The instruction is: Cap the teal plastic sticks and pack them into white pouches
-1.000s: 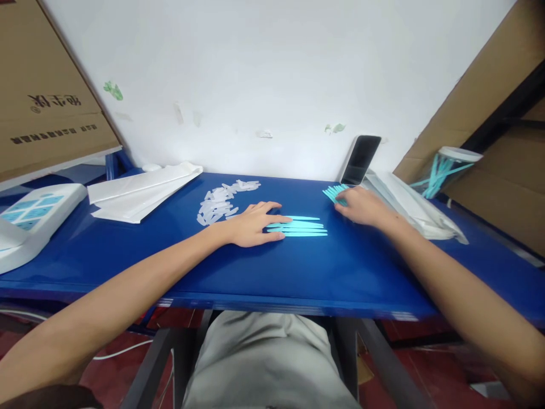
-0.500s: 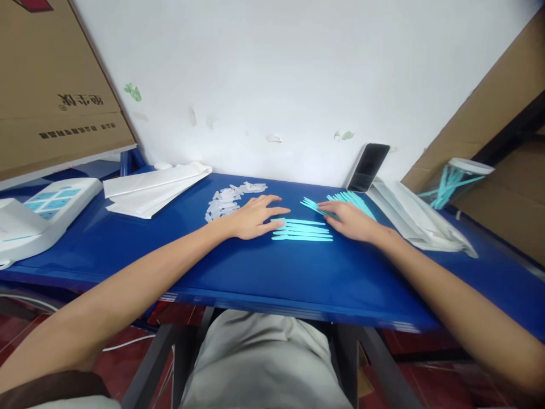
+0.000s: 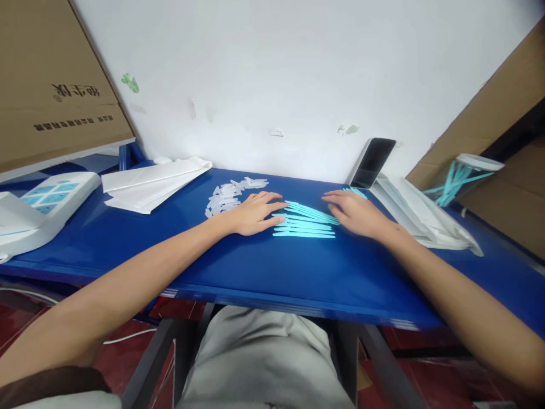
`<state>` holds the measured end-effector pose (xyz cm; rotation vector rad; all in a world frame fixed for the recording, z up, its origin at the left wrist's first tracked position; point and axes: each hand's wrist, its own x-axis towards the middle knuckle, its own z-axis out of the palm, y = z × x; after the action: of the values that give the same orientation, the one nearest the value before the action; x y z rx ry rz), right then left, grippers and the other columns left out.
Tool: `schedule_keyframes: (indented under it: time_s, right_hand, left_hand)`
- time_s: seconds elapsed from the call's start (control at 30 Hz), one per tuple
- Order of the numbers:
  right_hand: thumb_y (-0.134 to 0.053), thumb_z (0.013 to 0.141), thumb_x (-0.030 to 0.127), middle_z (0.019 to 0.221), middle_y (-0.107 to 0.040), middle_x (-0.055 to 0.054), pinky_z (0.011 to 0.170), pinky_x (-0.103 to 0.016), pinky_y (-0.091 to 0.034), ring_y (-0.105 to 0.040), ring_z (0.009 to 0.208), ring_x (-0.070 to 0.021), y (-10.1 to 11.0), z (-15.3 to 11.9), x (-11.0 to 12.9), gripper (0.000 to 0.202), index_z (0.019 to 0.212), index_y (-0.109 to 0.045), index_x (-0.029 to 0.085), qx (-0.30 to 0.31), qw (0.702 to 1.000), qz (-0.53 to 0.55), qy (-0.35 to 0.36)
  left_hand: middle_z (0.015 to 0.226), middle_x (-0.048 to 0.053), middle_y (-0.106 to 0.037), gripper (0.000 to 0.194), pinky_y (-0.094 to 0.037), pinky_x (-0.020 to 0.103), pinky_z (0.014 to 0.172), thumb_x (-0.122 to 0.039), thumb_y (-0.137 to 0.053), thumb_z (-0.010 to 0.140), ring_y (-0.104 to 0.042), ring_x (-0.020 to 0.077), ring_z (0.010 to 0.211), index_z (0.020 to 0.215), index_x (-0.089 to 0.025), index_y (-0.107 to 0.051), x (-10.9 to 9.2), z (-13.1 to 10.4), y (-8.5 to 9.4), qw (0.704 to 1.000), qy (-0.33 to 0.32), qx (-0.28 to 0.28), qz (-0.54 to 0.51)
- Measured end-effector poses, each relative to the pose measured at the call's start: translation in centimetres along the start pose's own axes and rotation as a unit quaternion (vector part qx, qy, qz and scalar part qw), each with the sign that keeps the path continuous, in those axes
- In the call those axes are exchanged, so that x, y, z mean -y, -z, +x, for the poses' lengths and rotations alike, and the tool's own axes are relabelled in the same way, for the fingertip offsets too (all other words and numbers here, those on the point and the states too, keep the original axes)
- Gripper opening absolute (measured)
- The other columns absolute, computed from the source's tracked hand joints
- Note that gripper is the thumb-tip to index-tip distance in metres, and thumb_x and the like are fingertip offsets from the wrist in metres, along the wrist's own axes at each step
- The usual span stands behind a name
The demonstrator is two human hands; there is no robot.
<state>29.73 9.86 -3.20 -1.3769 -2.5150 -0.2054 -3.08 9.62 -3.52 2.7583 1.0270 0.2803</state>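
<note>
Several thin turquoise sticks point(image 3: 304, 225) lie side by side in the middle of the blue table, some at a slant across the others' far side. My left hand point(image 3: 258, 215) rests at their left ends, fingers spread, its thumb touching or very close to the tips. To the right of the group is my right hand point(image 3: 355, 211), its thumb and fingers apart, with nothing visible between them. It covers most of a second pile of turquoise sticks point(image 3: 357, 192), whose far ends show behind it. Small translucent whitish pieces point(image 3: 225, 197) are heaped beyond my left hand.
A phone point(image 3: 373, 163) leans against the wall at the back. White plastic bags point(image 3: 426, 218) lie to the right, near a clear tub point(image 3: 462, 177) of turquoise sticks tipped on its side. Folded white sheeting point(image 3: 155, 184) and a white device point(image 3: 59, 207) occupy the left.
My right hand has let go of a few turquoise sticks, which now lie slanted beside the middle group, and has shifted right over the second pile. My left hand has barely moved.
</note>
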Motion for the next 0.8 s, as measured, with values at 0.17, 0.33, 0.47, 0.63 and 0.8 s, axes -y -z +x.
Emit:
schedule_keyframes:
  time_s: [0.17,0.33,0.47,0.63,0.8]
  right_hand:
    - [-0.041,0.102,0.027,0.121,-0.079,-0.016,0.101,-0.043,-0.053,-0.072,0.115,-0.0334,0.9,-0.3,-2.1,0.041,0.109,-0.079,0.015,0.054,0.994,-0.077,-0.057]
    - [-0.047,0.099,0.028,0.116,-0.08,-0.012,0.095,-0.038,-0.054,-0.074,0.107,-0.0304,0.5,-0.4,-2.4,0.034,0.103,-0.08,0.019,0.075,0.993,-0.066,-0.064]
    - [-0.043,0.101,0.03,0.121,-0.079,-0.015,0.091,-0.041,-0.055,-0.073,0.11,-0.0337,0.2,-0.3,-2.3,0.04,0.106,-0.08,0.017,0.066,0.992,-0.075,-0.073]
    - [-0.042,0.1,0.031,0.108,-0.081,-0.014,0.09,-0.045,-0.055,-0.074,0.105,-0.0346,0.4,-0.2,-1.7,0.041,0.099,-0.081,0.018,0.077,0.99,-0.093,-0.072]
    - [-0.042,0.1,0.031,0.129,-0.076,-0.018,0.109,-0.053,-0.049,-0.066,0.127,-0.038,0.0,0.0,-1.4,0.044,0.109,-0.082,0.014,0.078,0.996,-0.035,-0.019]
  left_hand:
    - [0.167,0.014,-0.036,0.071,-0.027,0.057,0.123,-0.067,-0.026,0.107,-0.034,0.0372,0.151,0.16,-0.023,-0.044,0.1,0.0,-0.1,1.0,0.0,0.006,-0.001]
    - [0.166,0.014,-0.038,0.071,-0.027,0.056,0.123,-0.067,-0.026,0.107,-0.035,0.0377,0.151,0.159,-0.023,-0.045,0.1,-0.1,0.0,1.0,0.001,0.002,0.001]
    - [0.165,0.014,-0.039,0.07,-0.028,0.056,0.123,-0.066,-0.026,0.108,-0.036,0.0372,0.15,0.159,-0.023,-0.046,0.0,0.0,0.1,1.0,-0.001,-0.001,0.002]
    - [0.165,0.014,-0.039,0.07,-0.027,0.056,0.123,-0.067,-0.024,0.108,-0.036,0.0368,0.15,0.159,-0.024,-0.046,0.1,0.0,0.0,1.0,0.001,-0.002,-0.001]
    - [0.165,0.014,-0.039,0.071,-0.027,0.055,0.123,-0.068,-0.024,0.107,-0.035,0.037,0.15,0.159,-0.024,-0.046,0.1,-0.1,0.0,1.0,0.001,-0.001,-0.003]
